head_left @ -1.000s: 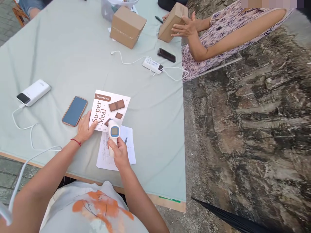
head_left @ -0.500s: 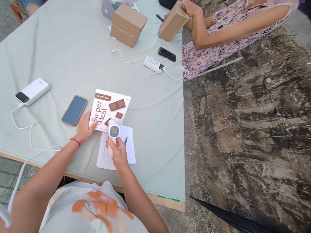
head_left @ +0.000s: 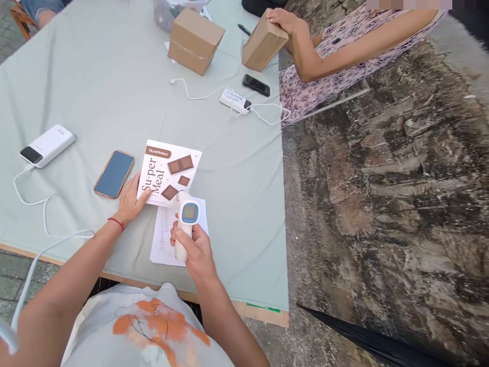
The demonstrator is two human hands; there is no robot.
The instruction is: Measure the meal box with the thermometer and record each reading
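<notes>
My left hand (head_left: 132, 199) grips the lower left edge of a white box (head_left: 171, 171) printed "NutriMotion Su-per Meal" with chocolate pieces, its thumb on the front face. In my right hand (head_left: 194, 247) is a white infrared thermometer (head_left: 188, 216) with a blue-framed screen, closed round its handle. The thermometer's head overlaps the box's lower right corner in my view; whether they touch I cannot tell. Beneath them lies a sheet of written paper (head_left: 162, 247), partly covered by my right hand and the thermometer. A phone (head_left: 114, 174) lies just left of my left hand.
A white power bank (head_left: 48, 146) with a cable sits at the left. Farther back are another power bank (head_left: 235, 101), a black device (head_left: 256, 85), a cardboard box (head_left: 195, 41) and a plastic tub (head_left: 162, 15). A co-worker's hand (head_left: 284, 20) rests on a second cardboard box (head_left: 263, 41).
My right hand has drawn the thermometer right and slightly down, uncovering more of the box's lower corner. My left hand still holds the box. The co-worker's box has tilted a little.
</notes>
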